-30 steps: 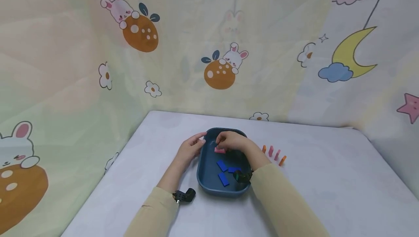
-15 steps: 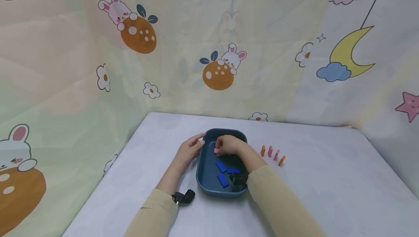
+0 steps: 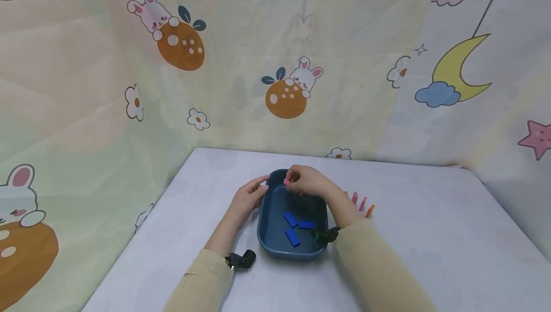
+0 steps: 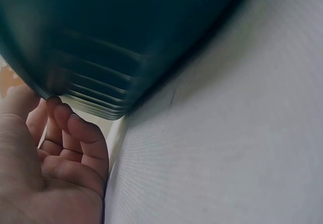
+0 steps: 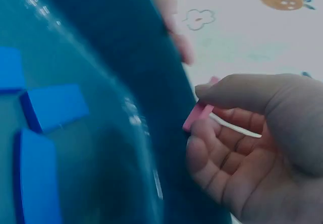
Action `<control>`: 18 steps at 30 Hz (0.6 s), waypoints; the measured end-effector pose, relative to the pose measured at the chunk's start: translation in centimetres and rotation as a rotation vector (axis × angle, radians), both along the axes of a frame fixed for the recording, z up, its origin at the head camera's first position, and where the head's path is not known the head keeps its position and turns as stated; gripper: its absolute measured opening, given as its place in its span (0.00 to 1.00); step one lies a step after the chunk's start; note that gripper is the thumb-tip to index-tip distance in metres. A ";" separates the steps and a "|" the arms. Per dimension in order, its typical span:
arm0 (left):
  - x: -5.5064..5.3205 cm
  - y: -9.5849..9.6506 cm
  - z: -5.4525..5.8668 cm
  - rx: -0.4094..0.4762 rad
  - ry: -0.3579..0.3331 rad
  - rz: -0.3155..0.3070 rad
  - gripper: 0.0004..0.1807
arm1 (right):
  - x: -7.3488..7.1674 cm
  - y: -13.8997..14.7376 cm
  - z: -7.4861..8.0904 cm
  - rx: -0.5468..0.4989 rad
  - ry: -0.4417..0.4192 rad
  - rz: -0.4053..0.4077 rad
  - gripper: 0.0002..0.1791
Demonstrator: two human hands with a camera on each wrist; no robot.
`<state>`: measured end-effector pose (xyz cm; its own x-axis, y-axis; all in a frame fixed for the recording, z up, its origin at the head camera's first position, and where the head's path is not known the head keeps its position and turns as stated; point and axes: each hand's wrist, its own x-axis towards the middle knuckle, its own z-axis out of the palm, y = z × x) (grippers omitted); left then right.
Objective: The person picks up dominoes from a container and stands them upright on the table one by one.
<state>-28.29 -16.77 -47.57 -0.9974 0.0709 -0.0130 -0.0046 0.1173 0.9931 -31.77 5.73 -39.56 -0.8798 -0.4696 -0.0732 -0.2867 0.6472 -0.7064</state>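
Moved farther along the blue tray [image 3: 272, 223], a pink block [image 3: 286, 182] is pinched by the right grip [image 3: 308, 181]; the relaxed left grip [image 3: 249, 194] touches the tray on a white tabletop [image 3: 435, 235] before rabbit-print cloth [image 3: 344, 92].

Behind a flat white table [image 3: 452, 240], a pastel fabric backdrop [image 3: 238, 39] is printed with spotted brown fruits [image 3: 181, 47], a yellow crescent moon [image 3: 450, 64] and a pink five-pointed star [image 3: 540, 139].

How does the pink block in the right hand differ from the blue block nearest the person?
The pink block is pinched in the right hand; the blue block lies flat, untouched, in the blue tray. Fingers partly cover the pink block, while the blue block's whole top shows. Both have straight edges.
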 end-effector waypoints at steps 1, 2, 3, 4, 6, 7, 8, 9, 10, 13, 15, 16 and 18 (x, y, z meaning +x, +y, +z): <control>0.0 0.0 0.0 0.004 -0.001 0.002 0.20 | 0.2 0.4 0.4 -0.026 0.001 -0.006 0.08; 0.0 0.0 0.0 0.006 -0.001 0.004 0.20 | 0.4 0.9 0.7 -0.054 -0.002 -0.015 0.08; -0.1 0.0 0.0 0.004 0.000 0.005 0.20 | 0.6 1.3 1.1 -0.079 -0.003 -0.023 0.08; -0.1 0.0 0.0 0.004 0.000 0.006 0.20 | 0.9 1.9 1.4 -0.101 -0.009 -0.035 0.08; -0.1 0.0 0.0 0.004 0.002 0.007 0.20 | 1.4 2.9 1.9 -0.136 -0.013 -0.055 0.09; -0.1 -0.1 0.0 0.005 0.002 0.006 0.20 | 1.6 3.4 2.1 -0.154 -0.018 -0.066 0.09; -0.1 -0.1 0.0 0.005 0.003 0.007 0.19 | 1.9 3.8 2.2 -0.167 -0.021 -0.081 0.10; -0.1 -0.1 0.0 0.006 0.003 0.007 0.19 | 2.1 4.3 2.2 -0.179 -0.023 -0.092 0.11; -0.2 -0.1 0.0 0.008 0.003 0.008 0.19 | 2.3 4.8 2.2 -0.188 -0.025 -0.106 0.12; -0.2 -0.2 0.0 0.013 0.003 0.008 0.18 | 2.9 6.2 1.9 -0.198 -0.017 -0.165 0.14; -0.2 -0.1 0.0 0.016 0.003 0.005 0.18 | 3.5 7.3 1.7 -0.198 -0.018 -0.215 0.15; -0.2 -0.1 0.0 0.018 0.001 0.002 0.18 | 3.9 7.9 1.6 -0.191 -0.017 -0.242 0.15; -0.3 0.0 0.0 0.021 0.001 -0.003 0.18 | 4.7 9.1 1.4 -0.191 -0.015 -0.287 0.16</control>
<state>-28.57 -16.80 -47.60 -0.9972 0.0746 -0.0102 -0.0029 0.0964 0.9953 -27.03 14.82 -38.20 -0.9775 -0.2098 -0.0221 -0.1005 0.5554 -0.8255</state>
